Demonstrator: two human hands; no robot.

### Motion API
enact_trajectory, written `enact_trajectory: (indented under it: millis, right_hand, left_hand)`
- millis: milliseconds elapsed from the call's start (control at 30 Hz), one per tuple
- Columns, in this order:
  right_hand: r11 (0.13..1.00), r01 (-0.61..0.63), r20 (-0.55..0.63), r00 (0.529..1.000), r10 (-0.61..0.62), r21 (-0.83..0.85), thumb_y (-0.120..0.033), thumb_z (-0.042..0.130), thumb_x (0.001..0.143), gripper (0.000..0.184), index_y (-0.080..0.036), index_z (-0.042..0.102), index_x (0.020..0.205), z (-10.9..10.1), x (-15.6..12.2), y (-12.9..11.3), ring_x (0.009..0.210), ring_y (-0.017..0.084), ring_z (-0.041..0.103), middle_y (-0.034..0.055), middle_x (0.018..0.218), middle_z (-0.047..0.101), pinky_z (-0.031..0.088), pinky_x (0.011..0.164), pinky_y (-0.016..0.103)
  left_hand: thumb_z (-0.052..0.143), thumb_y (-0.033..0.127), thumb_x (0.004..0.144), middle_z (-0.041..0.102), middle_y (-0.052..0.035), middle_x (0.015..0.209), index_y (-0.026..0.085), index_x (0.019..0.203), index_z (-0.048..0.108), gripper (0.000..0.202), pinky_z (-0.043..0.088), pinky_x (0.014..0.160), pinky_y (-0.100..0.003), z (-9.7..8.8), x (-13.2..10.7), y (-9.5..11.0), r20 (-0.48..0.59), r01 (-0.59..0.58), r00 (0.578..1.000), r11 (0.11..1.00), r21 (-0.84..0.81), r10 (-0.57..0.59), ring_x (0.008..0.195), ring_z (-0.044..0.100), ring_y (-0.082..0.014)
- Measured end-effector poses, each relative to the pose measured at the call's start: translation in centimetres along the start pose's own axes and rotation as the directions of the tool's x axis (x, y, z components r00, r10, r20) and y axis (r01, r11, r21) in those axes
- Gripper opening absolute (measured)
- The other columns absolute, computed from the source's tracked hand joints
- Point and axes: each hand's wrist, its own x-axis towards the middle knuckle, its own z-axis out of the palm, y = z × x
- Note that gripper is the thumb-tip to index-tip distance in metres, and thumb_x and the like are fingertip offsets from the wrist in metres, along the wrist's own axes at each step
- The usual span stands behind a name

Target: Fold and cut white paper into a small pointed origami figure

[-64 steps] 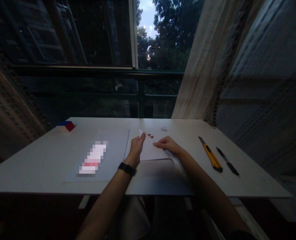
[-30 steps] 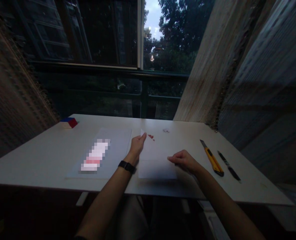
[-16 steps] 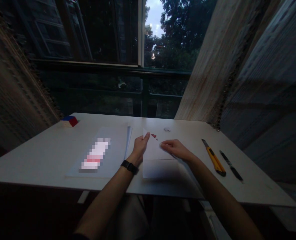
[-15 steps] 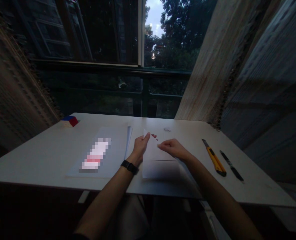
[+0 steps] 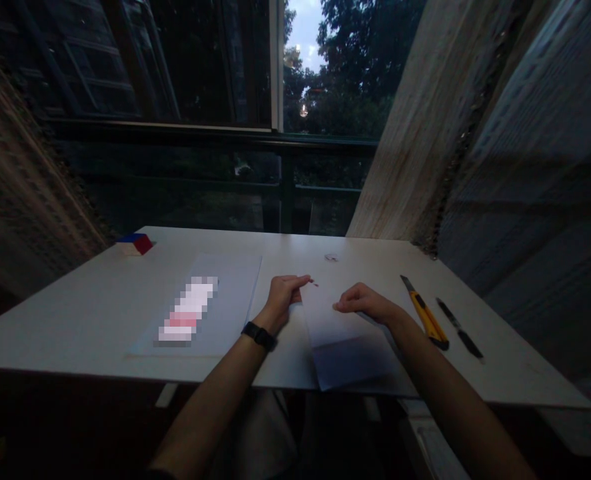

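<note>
A white sheet of paper tilts toward me above the front edge of the desk. Its lower part lies in bluish shadow, and small dark red marks or bits show by its top corner. The thumb and fingers of my left hand, below a black wristband, close on the sheet's upper left edge. My right hand is closed, with its fingertips pinched at the sheet's upper right part. Those fingers hide exactly what lies between them.
A yellow utility knife and a black pen lie on the white desk at the right. White sheets with a blurred-out patch lie left. A Rubik's cube sits far left; a small pale object lies behind my hands.
The held sheet has swung so its lower end sits further right and nearer me. My right hand has moved right and slightly down; my left hand shifted slightly.
</note>
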Motion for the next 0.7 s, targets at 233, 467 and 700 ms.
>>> enact_trajectory:
  millis: [233,467,700]
  right_hand:
    - [0.995,0.022,-0.039,0.999,-0.018,0.101,-0.039,0.072,0.057,0.034,-0.013,0.054,0.046,-0.4,-0.5,0.7,0.047,0.007,0.032,-0.0045,0.043,0.04,0.023,0.05,0.025]
    - [0.989,0.016,-0.131,0.991,0.003,0.144,-0.045,0.07,0.06,0.039,-0.014,0.051,0.048,0.6,0.0,0.7,0.044,0.005,0.027,-0.0063,0.043,0.035,0.018,0.046,0.025]
    - [0.997,0.069,-0.151,0.987,-0.062,0.042,-0.046,0.069,0.061,0.04,-0.014,0.051,0.046,2.5,0.7,0.2,0.044,0.005,0.023,-0.007,0.042,0.03,0.015,0.046,0.025]
  left_hand:
    - [0.066,0.024,0.067,0.068,-0.011,0.072,0.008,0.075,0.065,0.018,0.051,0.06,-0.026,-1.6,0.7,1.1,-0.119,0.032,0.992,0.984,-0.174,-0.053,0.061,0.064,-0.016]
    - [0.071,0.046,0.062,0.066,-0.0081,0.068,0.01,0.071,0.065,0.038,0.046,0.052,-0.024,0.0,-0.5,-0.2,0.159,0.071,0.984,0.996,0.051,-0.078,0.054,0.059,-0.014]
    - [0.078,0.033,0.055,0.068,-0.0089,0.075,0.009,0.073,0.067,0.032,0.045,0.058,-0.026,0.2,-0.6,-1.3,0.142,-0.003,0.99,0.994,0.107,-0.013,0.06,0.06,-0.0157]
